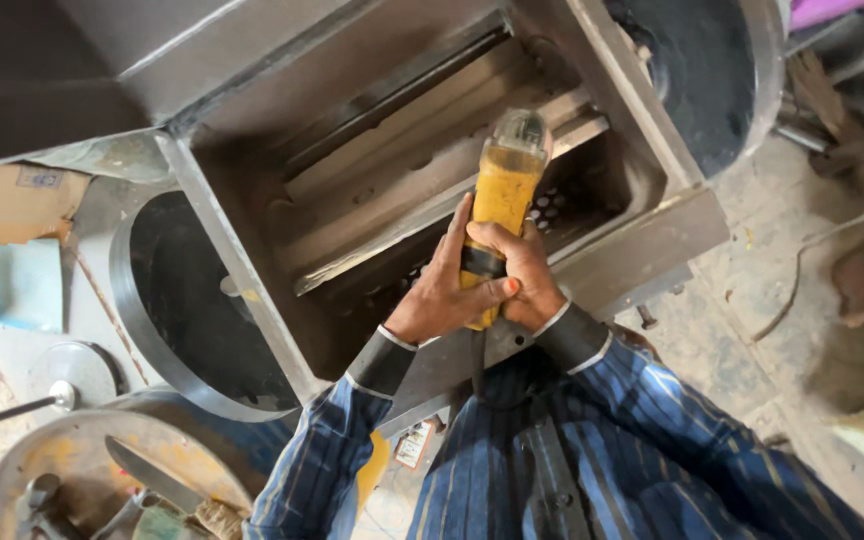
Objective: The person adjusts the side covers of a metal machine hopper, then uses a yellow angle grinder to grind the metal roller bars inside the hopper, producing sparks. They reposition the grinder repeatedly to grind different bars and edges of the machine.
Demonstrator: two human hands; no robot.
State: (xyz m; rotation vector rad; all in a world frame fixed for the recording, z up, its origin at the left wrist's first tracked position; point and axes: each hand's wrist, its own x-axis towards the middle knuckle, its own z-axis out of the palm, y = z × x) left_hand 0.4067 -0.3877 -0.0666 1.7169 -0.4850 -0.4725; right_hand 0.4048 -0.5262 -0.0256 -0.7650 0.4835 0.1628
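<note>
— What is closest to us?

— Two arms in blue striped sleeves point(592, 440) with dark cuffs. They reach up from the bottom edge of the view.

— What do the hands do?

— Both hold one tool. The left hand point(439, 295) wraps around the left side of a yellow grinder point(500, 205), fingers closed on it. The right hand point(522, 275) grips the right side, and it is clenched on the tool too. The thumbs meet over a black band on the tool. A black cord hangs down from its back end, between the wrists.

— Where is the grinder?

— It points up and away, into a big open metal box point(252, 290). Its front end, with a blurry grey guard, sits near the long metal bars point(402, 160) inside the box. A plate with little round holes point(552, 210) lies just beside it, on the right.

— What else is around?

— A big dark round wheel point(187, 310) sits on the left wall of the box. Another wheel point(702, 70) sits at the far right corner. Down in the bottom left corner, a round tray point(72, 450) holds a flat blade point(152, 475). Cardboard point(12, 200) lies on the floor at the left edge.
</note>
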